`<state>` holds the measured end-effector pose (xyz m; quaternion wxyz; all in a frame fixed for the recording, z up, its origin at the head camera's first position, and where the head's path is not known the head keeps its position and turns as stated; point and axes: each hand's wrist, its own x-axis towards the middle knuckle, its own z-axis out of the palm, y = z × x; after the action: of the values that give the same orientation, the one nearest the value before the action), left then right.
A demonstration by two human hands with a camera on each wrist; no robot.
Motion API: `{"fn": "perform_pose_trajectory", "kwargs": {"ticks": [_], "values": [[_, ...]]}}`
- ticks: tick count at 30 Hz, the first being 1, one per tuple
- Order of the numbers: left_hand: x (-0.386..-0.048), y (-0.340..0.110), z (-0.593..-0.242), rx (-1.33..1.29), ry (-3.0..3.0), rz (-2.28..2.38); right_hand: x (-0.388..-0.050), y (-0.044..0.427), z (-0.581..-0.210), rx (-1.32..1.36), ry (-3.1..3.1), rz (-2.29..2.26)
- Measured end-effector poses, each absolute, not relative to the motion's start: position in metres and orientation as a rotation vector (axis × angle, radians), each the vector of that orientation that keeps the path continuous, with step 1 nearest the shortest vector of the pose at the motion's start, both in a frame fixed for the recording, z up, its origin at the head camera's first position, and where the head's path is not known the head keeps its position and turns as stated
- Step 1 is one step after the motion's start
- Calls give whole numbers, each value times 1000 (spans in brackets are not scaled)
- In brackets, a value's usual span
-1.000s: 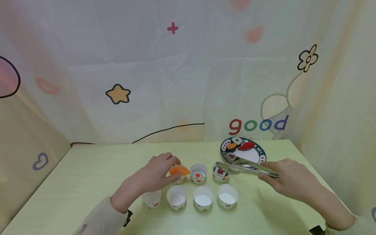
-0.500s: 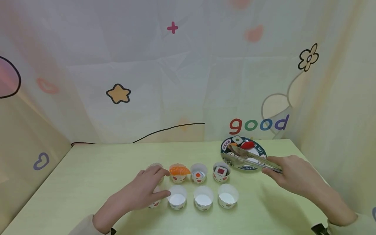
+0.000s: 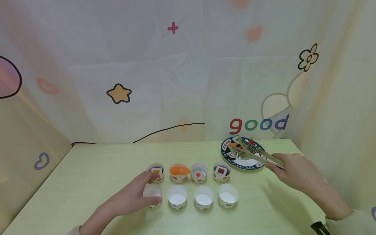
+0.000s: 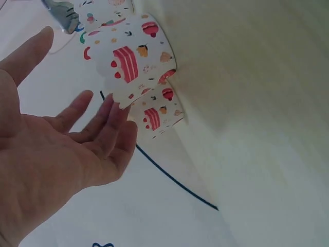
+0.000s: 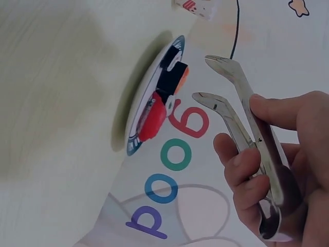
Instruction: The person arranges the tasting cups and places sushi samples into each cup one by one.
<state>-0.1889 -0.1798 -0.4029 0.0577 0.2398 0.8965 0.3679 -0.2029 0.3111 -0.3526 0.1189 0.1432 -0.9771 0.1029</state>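
The largest thing on my feed is a pale curtain (image 3: 147, 71), filling the upper part and sides of the head view, with the coloured word "good" (image 3: 259, 125) right of centre. Below it, a light green table (image 3: 100, 169) spreads across the lower half.

At lower right I see the right hand (image 3: 298, 173), its fingers and thumb curled firmly round metal tongs (image 5: 262, 142). At lower left, the left hand (image 3: 132, 194) has its fingers loosely extended, thumb well apart, gripping nothing; its fingertips overlap the cups there, and I cannot tell whether they touch.

Right of centre lies a dark-rimmed plate (image 3: 246, 166). The tongs stand over it in my head view, their tips spread apart, holding nothing.

Eight paper cups (image 3: 177, 199) form two rows at lower centre. The lower four show white insides, the leftmost partly behind the left hand.

Each upper cup bears a toy food piece: from left, a roll with a yellow-orange centre (image 3: 157, 171), an orange slice (image 3: 180, 170), a piece with a red-orange dot (image 3: 198, 175) and a roll with a dark red centre (image 3: 221, 170). On the plate, my right wrist view shows a red piece (image 5: 153, 122) beside a black piece with an orange top (image 5: 169, 78).
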Motion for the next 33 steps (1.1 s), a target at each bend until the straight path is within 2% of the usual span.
{"fn": "perform_pose_trajectory", "kwargs": {"ticks": [6,33], "values": [[-188,-182,-408,577,2710,1180,-210,314,-363,397,-2917,299],[-204,-197,-422,591,2437,1181,-228,302,-372,357,-3044,389]]}}
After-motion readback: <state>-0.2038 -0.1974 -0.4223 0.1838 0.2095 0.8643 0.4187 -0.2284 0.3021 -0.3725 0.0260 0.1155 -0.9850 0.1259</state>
